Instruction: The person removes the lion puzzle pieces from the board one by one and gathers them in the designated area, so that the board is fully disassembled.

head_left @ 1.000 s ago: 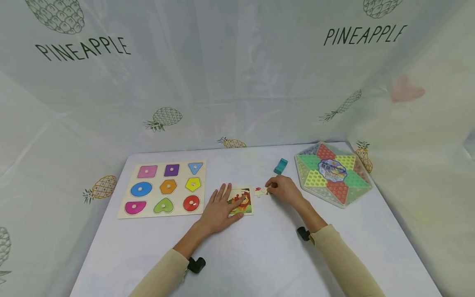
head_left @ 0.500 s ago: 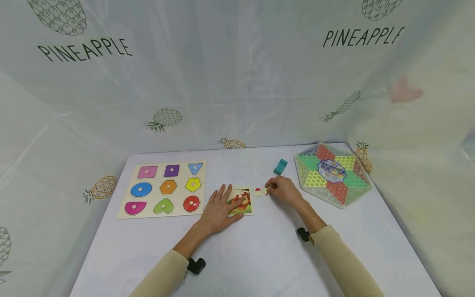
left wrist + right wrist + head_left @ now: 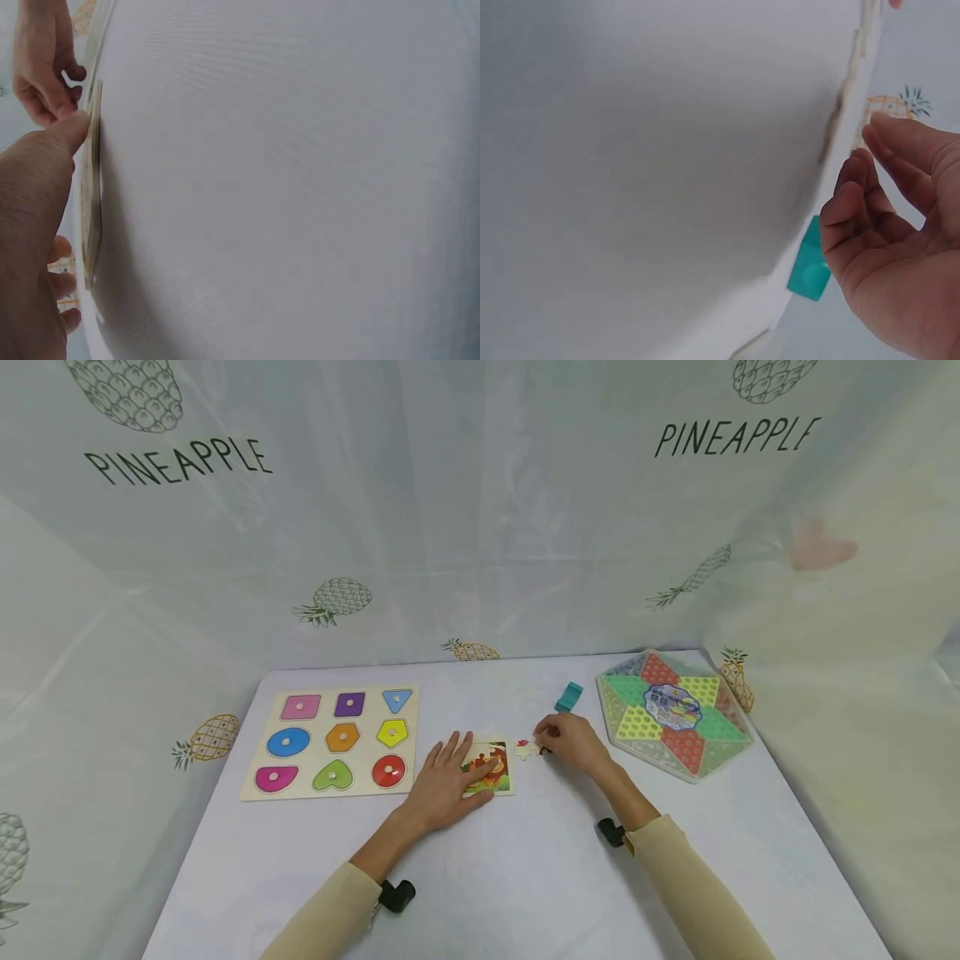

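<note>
My left hand (image 3: 442, 789) lies with spread fingers over a small square lion picture puzzle (image 3: 498, 781). Its thumb and index finger reach across the puzzle, and the left wrist view shows the thumb at the edge of the thin puzzle board (image 3: 93, 202). Just right of it lies a white jigsaw piece (image 3: 522, 748) with a pink mark. My right hand (image 3: 576, 743) pinches a brownish jigsaw piece (image 3: 542, 751) against that piece's right side; fingers hide much of it. In the right wrist view, the right hand's (image 3: 907, 277) thumb and index tips come together beside the blurred piece edge (image 3: 834, 124).
A wooden shape board (image 3: 360, 710) with coloured knobbed shapes lies at the left. Behind my right hand is a teal block (image 3: 569, 697). A hexagonal star-patterned game board (image 3: 675, 710) lies at the back right. The patterned curtain (image 3: 480, 527) hangs behind the white table (image 3: 487, 877).
My right fingers have shifted very slightly, and a bit more of the brownish piece shows beneath them. The left hand stays on the lion puzzle. The head view has tilted a little.
</note>
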